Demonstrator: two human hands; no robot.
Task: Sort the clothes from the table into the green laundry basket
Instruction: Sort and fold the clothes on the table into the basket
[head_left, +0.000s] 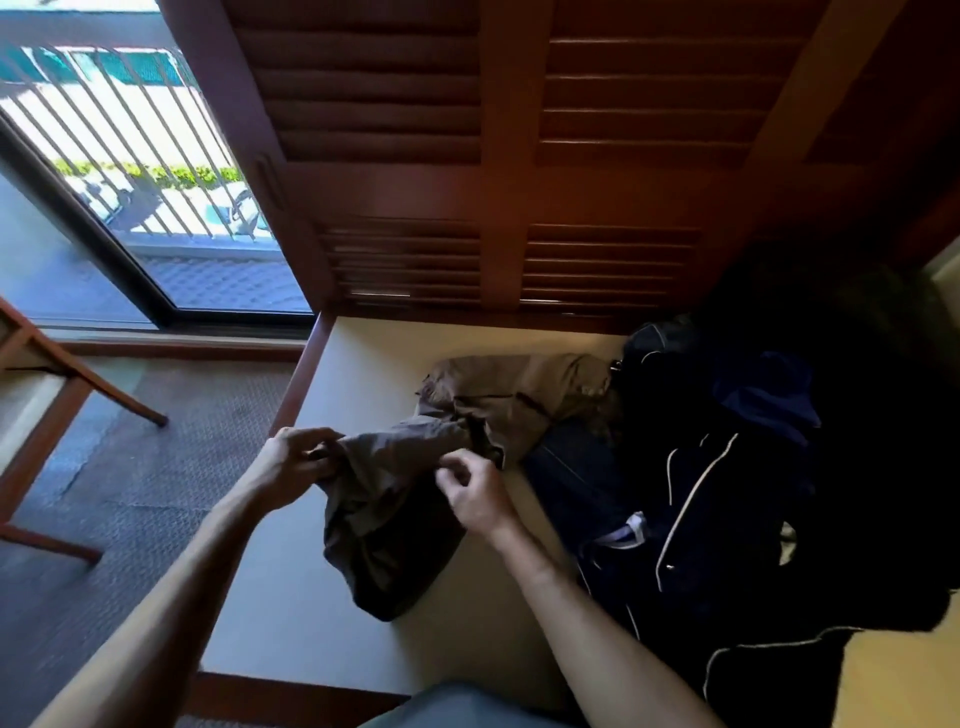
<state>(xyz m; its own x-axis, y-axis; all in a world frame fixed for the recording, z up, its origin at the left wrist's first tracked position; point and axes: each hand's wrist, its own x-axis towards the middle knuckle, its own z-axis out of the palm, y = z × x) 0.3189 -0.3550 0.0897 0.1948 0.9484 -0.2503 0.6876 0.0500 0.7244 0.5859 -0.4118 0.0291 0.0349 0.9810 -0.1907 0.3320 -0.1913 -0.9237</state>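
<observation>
A brown-grey garment (384, 525) hangs above the cream table (291, 613), held up at its top edge. My left hand (296, 467) grips the left end of that edge. My right hand (475, 493) pinches the edge further right, fingers curled on the cloth. Behind it lies a khaki garment (519, 389), crumpled on the table. To the right sits a heap of dark clothes: jeans (576, 467) and a navy jacket with white piping (727, 519). No green laundry basket is in view.
Dark wooden louvred doors (519, 156) rise right behind the table. A wooden chair (47, 415) stands on the grey carpet at left. A glass balcony door (130, 182) with railings fills the upper left.
</observation>
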